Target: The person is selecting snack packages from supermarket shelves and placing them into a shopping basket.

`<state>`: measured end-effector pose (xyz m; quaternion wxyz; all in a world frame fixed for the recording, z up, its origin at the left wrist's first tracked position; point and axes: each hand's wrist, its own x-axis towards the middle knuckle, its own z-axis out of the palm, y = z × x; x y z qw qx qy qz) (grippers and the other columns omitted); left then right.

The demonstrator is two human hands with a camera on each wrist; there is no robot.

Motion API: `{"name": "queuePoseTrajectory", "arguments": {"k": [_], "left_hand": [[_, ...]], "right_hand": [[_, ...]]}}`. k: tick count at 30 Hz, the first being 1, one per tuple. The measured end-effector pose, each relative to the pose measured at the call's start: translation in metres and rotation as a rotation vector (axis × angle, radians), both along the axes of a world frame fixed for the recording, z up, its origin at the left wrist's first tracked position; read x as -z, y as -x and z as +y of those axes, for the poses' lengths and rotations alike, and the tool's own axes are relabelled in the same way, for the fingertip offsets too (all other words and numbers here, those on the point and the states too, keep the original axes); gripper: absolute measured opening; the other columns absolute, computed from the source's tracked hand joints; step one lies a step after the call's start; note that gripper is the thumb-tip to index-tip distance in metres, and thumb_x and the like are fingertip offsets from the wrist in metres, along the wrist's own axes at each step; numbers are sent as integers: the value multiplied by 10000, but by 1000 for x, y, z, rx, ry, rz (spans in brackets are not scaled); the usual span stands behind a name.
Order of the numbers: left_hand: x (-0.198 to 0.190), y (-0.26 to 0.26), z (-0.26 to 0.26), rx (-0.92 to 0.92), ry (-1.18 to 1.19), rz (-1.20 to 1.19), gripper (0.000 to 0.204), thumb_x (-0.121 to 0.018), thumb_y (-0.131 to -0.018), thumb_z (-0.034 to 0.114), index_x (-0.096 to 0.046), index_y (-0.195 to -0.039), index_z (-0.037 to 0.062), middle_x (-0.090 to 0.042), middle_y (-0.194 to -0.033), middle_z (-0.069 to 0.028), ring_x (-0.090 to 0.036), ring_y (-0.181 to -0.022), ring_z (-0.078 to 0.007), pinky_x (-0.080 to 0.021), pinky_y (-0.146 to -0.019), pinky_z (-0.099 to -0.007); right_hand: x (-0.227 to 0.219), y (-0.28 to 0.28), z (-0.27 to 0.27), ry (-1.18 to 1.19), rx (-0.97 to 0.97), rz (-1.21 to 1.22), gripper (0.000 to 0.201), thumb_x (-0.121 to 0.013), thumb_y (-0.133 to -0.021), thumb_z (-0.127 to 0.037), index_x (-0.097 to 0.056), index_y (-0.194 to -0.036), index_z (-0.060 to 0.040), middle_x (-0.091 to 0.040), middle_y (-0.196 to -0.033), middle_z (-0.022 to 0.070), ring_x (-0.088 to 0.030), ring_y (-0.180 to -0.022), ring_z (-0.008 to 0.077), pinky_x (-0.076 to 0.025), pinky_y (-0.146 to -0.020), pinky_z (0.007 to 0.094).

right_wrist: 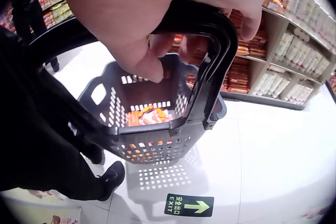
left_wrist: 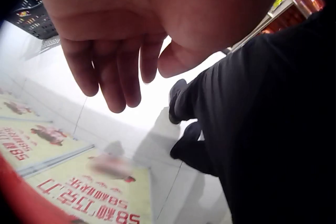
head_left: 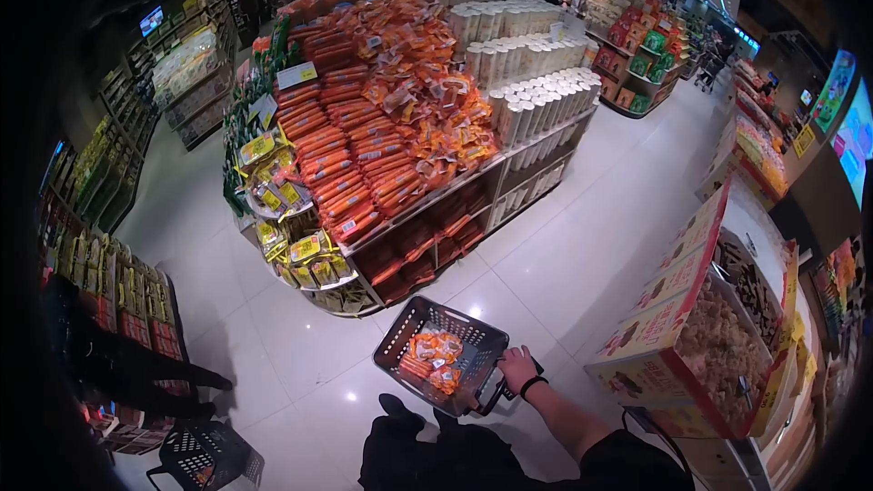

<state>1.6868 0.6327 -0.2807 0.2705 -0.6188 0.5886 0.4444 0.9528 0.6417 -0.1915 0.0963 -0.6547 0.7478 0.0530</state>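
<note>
My right hand [head_left: 518,369], a black band at its wrist, grips the handle of a dark grey shopping basket [head_left: 393,356]. In the right wrist view the fingers curl over the black handle [right_wrist: 224,34], and the perforated basket hangs below it, above the floor. Several orange-wrapped snack packs [head_left: 433,359] lie in the basket. The left hand [left_wrist: 113,19] appears only in the left wrist view, hanging by the dark trousers [left_wrist: 236,108] with loosely bent fingers and nothing in them.
Ahead stands a shelf island piled with orange packs [head_left: 364,127] and white cylinders [head_left: 536,105]. A bulk-sweets bin [head_left: 655,300] stands close on the right. At left are a person in dark clothes [head_left: 118,345] and another basket [head_left: 205,455]. An exit sign [right_wrist: 189,205] marks the floor.
</note>
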Motion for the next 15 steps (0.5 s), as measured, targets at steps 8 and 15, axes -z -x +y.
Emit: {"name": "queuePoseTrajectory", "arguments": {"k": [8, 15], "left_hand": [[21, 31, -2, -157, 136, 194, 248, -699, -1086, 189, -778, -1219, -5, -834, -1134, -171, -782, -1007, -288, -661, -904, -446], [-7, 69, -35, -544, 163, 428, 264, -625, -1080, 92, -740, -1281, -35, -812, -1159, -200, -797, -984, -289, -659, -909, -425]], "right_hand": [[-7, 22, -29, -72, -164, 55, 184, -708, -957, -155, -833, -1090, -173, -619, -1547, 32, -483, -1570, 248, -340, -1304, 747], [-9, -10, -102, -44, -357, 76, 145, -715, -935, -123, -828, -1010, -174, -718, -1388, -2, -564, -1478, 220, -373, -1279, 777]]}}
